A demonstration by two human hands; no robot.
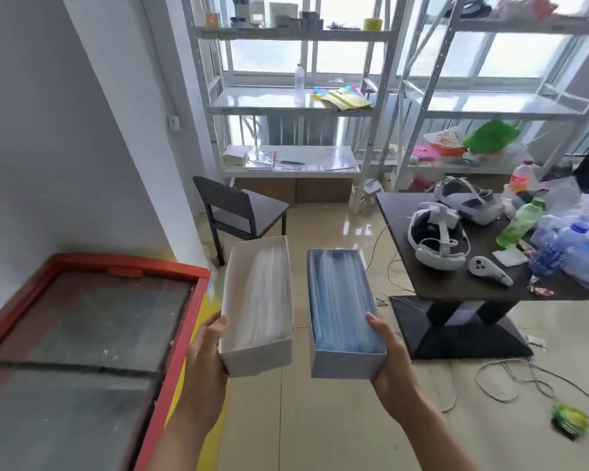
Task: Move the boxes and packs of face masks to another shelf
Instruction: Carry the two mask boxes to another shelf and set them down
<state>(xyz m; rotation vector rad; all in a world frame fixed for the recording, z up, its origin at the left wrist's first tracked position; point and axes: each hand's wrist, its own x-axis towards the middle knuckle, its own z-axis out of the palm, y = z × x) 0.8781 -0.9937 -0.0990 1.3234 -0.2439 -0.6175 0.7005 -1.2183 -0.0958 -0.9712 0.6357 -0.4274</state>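
Observation:
My left hand (206, 348) grips the near end of an open white box (257, 300) filled with white face masks. In my right hand (388, 351) is an open pale blue box (342, 311) of blue face masks, held by its near right corner. Both boxes are carried level, side by side, above the tiled floor. Ahead stands a white metal shelf rack (286, 107) against the window. Its middle shelf bears a clear bottle (299, 76) and coloured packs (342, 96) at the right.
A red-framed chest freezer (92, 334) stands close on my left. A dark chair (238, 212) is ahead. On the right, a dark table (456, 277) carries headsets, a controller and bottles. A second rack (490, 107) is at far right. Cables lie on the floor.

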